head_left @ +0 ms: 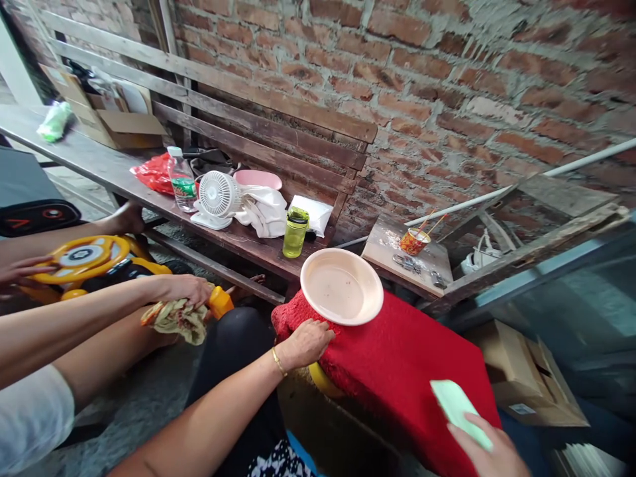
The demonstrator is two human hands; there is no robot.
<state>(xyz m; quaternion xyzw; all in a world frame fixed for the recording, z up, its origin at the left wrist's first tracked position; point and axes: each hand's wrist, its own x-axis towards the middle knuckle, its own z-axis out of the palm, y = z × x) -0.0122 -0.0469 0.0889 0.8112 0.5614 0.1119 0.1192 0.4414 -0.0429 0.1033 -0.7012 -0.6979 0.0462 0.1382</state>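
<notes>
My left hand point(307, 342), with a gold bracelet at the wrist, has its fingers curled on the near edge of a red cloth point(397, 351) that covers a low table. Just beyond it on the cloth stands a round pale pink basin point(342, 285) holding what looks like clear water. At the lower right, my right hand point(489, 447) grips a flat, pale green oblong item point(460, 411) with rounded corners above the cloth. Its exact kind cannot be made out.
Left of me, another person's hand point(186, 291) holds a yellowish rag point(179, 321) near a yellow ride-on toy point(89, 255). The wooden bench point(218, 242) bears a white fan point(217, 192), water bottle point(181, 185) and green bottle point(295, 233). A cardboard box point(527, 377) stands right.
</notes>
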